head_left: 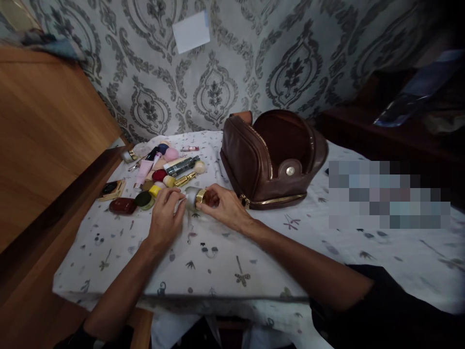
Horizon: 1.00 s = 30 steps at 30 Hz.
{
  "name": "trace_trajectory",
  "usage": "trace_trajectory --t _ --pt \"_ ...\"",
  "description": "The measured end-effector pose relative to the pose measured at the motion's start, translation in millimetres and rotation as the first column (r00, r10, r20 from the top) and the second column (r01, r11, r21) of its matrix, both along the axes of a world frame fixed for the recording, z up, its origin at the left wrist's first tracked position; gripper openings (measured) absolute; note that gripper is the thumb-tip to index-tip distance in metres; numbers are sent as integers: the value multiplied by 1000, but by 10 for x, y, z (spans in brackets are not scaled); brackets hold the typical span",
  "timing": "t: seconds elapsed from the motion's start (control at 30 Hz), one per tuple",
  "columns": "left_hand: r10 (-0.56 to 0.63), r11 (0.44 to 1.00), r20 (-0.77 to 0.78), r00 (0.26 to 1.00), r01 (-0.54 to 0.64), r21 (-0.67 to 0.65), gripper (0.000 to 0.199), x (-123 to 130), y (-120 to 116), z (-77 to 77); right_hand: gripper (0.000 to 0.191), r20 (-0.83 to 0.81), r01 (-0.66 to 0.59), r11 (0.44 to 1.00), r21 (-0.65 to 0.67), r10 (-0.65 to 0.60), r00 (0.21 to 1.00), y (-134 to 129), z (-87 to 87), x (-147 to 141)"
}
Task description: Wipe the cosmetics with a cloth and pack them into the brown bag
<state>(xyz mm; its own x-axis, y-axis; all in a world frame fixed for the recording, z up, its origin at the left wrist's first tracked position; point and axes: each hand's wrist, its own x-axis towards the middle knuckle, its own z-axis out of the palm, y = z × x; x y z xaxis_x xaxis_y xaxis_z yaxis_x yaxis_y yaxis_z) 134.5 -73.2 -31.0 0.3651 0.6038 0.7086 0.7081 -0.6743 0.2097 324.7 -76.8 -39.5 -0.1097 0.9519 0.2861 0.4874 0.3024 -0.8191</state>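
- One cloth-covered table [218,278] carries everything; towards its back edge stands an open brown bag [243,169].
- Both forearms reach in over the front edge, bent towards each other: the right hand [227,206] pinches the jar [190,199] between thumb and fingers, while the left hand [165,213], back upward, curls at its pale end — whether gripping, I cannot tell.
- The jar, tipped sideways between the bag and the table's left edge, looks light, stiff, smooth, perhaps slippery — best held by its gold band [199,198].
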Motion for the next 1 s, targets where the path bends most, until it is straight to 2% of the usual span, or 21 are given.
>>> trace_trajectory --t 0.1,0.23,0.37,0.57,0.63,0.83,1.0 --pt "-8 1000 -6 1000 8 -4 7 -7 3 -2 33 37 -8 1000 8 8 999 -9 7 12" --pt "-49 998 -42 998 51 36 7 16 -16 -17 28 88 -44 996 72 37 995 7 -33 34" --pt "-67 996 -69 995 70 50 9 33 -42 -22 35 141 -38 990 134 19 990 44 -91 42" --pt "-114 991 -142 983 123 55 8 81 -85 -33 40 112 -76 992 104 64 992 45 -79 46" --pt "-103 993 -137 985 111 49 7 81 -74 -33 46 111 -76 993 94 66 992 38 -66 50" --pt "8 1000 -38 999 -8 5 7 7 4 -23 45 140 -95 987 129 77 987 46 -100 64" --pt "-51 997 -82 995 55 45 7 37 -41 -33 40 92 -88 983 159 74 993 53 -117 54"
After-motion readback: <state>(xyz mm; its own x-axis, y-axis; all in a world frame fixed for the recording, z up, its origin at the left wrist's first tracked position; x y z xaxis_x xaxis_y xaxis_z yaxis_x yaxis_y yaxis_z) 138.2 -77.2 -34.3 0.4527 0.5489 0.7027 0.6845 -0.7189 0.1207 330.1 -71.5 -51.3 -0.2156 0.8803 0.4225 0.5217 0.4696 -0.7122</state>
